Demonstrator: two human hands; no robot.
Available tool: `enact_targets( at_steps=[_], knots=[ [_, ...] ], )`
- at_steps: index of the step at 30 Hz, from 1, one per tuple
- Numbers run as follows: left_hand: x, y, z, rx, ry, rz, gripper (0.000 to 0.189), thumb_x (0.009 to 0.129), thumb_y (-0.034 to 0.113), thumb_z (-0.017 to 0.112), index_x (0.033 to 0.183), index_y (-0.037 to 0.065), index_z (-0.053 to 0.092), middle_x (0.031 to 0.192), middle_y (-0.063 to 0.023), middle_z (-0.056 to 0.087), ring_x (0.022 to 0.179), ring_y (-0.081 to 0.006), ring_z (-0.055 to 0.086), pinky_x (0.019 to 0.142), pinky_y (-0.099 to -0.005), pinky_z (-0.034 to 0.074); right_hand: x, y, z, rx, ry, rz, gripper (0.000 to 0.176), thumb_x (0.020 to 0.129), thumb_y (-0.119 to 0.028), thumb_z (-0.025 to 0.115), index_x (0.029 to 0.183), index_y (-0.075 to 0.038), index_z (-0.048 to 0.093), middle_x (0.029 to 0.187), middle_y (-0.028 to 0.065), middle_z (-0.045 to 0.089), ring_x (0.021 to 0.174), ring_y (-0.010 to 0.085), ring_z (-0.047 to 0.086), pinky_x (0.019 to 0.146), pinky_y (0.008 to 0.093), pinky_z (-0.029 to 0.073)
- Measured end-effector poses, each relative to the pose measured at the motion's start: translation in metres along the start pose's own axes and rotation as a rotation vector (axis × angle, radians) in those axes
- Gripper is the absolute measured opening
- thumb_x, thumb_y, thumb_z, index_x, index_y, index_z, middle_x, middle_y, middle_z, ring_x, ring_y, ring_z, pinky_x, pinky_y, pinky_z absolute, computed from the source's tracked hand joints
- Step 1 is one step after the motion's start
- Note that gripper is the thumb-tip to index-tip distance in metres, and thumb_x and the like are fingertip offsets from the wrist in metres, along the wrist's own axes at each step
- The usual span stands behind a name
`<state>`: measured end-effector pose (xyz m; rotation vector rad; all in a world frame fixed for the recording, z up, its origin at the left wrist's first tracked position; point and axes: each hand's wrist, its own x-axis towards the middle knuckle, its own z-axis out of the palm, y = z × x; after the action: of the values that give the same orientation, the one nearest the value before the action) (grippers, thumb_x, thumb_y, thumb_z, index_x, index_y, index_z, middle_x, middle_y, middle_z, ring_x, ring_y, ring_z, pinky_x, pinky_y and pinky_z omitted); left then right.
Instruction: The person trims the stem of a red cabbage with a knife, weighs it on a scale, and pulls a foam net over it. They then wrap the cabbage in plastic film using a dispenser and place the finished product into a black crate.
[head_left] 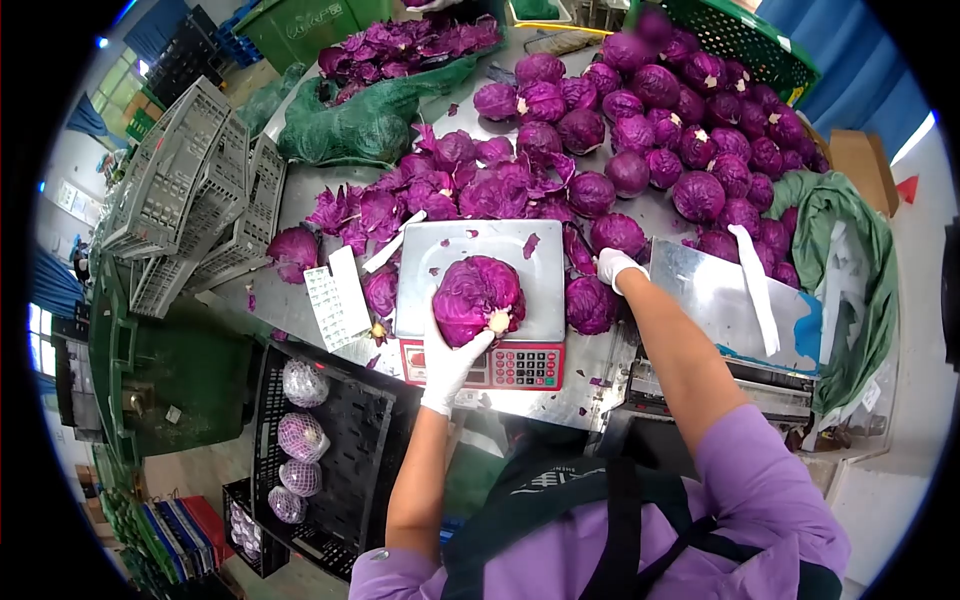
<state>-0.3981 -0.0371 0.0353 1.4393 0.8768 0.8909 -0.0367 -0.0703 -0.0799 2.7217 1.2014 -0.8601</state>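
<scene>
A large red cabbage [478, 295] with its pale stem end toward me rests on the steel pan of a red weighing scale [420, 240]. My left hand [452, 365], in a white glove, is closed round the cabbage's near left side, thumb by the stem. To the right of the scale is my gloved right hand [622, 270], fingers stretched between two other cabbages, one behind it [618, 235] and one in front [591, 306]. It appears to hold nothing, though its fingertips are partly hidden. A sheet of small labels [328, 305] lies left of the scale.
Many red cabbages [699, 196] are heaped at the back right, spilling from a green crate [755, 40]. Loose leaves [380, 212] and a green net sack [350, 130] lie behind the scale. Netted cabbages [303, 437] sit in a black crate [340, 400] below left. Grey crates [170, 170] stand left.
</scene>
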Motion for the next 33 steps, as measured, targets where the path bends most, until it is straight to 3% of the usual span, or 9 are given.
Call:
enact_targets(
  at_steps=[6,13,16,17,20,22,26,30,33],
  knots=[
    [0.003,0.002,-0.007,-0.019,-0.045,-0.011,0.105,0.069,0.014,0.086,0.151,0.002,0.022,0.142,-0.0199,0.040,0.131,-0.0287,0.045,0.111,-0.0400,0.037,-0.030,-0.016,-0.032,-0.045,0.017,0.023,0.032,0.086,-0.029,0.067,0.105,-0.005,0.072,0.107,0.0237,0.069,0.103,0.0404,0.066,0.084,0.0472,0.054],
    [0.025,0.020,-0.020,0.120,-0.169,-0.009,0.119,0.062,0.020,0.091,0.154,0.004,0.017,0.150,-0.0212,0.032,0.137,-0.0313,0.038,0.114,-0.0433,0.034,-0.123,-0.054,-0.120,-0.250,0.079,-0.176,0.031,0.082,-0.028,0.067,0.101,-0.004,0.073,0.100,0.0218,0.070,0.095,0.0371,0.069,0.080,0.0458,0.055],
    [0.047,0.036,-0.021,0.086,-0.296,0.003,0.124,0.059,0.022,0.093,0.155,0.009,0.016,0.153,-0.0195,0.028,0.138,-0.0324,0.036,0.115,-0.0483,0.033,-0.151,-0.072,-0.139,-0.105,0.135,-0.175,0.027,0.081,-0.023,0.063,0.097,-0.004,0.073,0.098,0.0195,0.071,0.093,0.0358,0.070,0.078,0.0443,0.055],
    [0.053,0.041,-0.015,0.054,-0.276,-0.007,0.127,0.056,0.032,0.095,0.154,0.006,0.019,0.154,-0.0239,0.028,0.140,-0.0363,0.036,0.114,-0.0499,0.035,-0.147,-0.076,-0.134,0.161,0.141,-0.234,0.029,0.084,-0.024,0.061,0.100,-0.003,0.071,0.098,0.0200,0.071,0.091,0.0360,0.069,0.078,0.0444,0.054],
    [0.073,0.031,0.006,0.299,-0.067,0.148,0.106,0.063,0.031,0.092,0.147,0.005,0.033,0.143,-0.0207,0.042,0.133,-0.0321,0.044,0.110,-0.0483,0.039,-0.126,-0.095,-0.096,0.943,-0.052,-0.434,0.036,0.090,-0.031,0.059,0.111,-0.002,0.062,0.100,0.0208,0.068,0.090,0.0348,0.068,0.080,0.0422,0.052],
    [0.069,0.048,0.029,0.269,0.137,0.037,0.079,0.072,0.028,0.087,0.134,0.001,0.046,0.131,-0.0168,0.051,0.123,-0.0288,0.051,0.101,-0.0433,0.044,-0.115,-0.106,-0.069,0.738,0.244,-0.392,0.040,0.093,-0.033,0.058,0.118,-0.002,0.057,0.098,0.0183,0.067,0.090,0.0288,0.067,0.081,0.0391,0.051],
    [0.040,0.035,0.061,0.457,0.143,0.166,0.111,0.064,0.036,0.089,0.147,-0.003,0.027,0.145,-0.0273,0.029,0.137,-0.0393,0.031,0.115,-0.0466,0.028,-0.121,-0.102,-0.060,1.255,0.055,-0.352,0.037,0.093,-0.026,0.059,0.121,-0.001,0.057,0.102,0.0144,0.065,0.090,0.0217,0.064,0.085,0.0361,0.050],
    [0.046,0.044,0.060,0.554,0.021,0.144,0.119,0.059,0.036,0.091,0.148,-0.001,0.023,0.148,-0.0273,0.020,0.136,-0.0429,0.030,0.114,-0.0510,0.028,-0.139,-0.085,-0.072,1.006,0.219,-0.505,0.039,0.091,-0.025,0.060,0.120,0.000,0.057,0.104,0.0164,0.063,0.093,0.0278,0.065,0.086,0.0392,0.050],
    [0.060,0.047,0.059,0.543,-0.008,0.178,0.121,0.056,0.038,0.091,0.148,-0.002,0.022,0.143,-0.0277,0.029,0.133,-0.0399,0.034,0.113,-0.0486,0.030,-0.157,-0.085,-0.087,0.382,0.260,-0.335,0.040,0.089,-0.028,0.054,0.118,-0.001,0.057,0.108,0.0224,0.064,0.100,0.0414,0.063,0.088,0.0487,0.049]
  ],
)
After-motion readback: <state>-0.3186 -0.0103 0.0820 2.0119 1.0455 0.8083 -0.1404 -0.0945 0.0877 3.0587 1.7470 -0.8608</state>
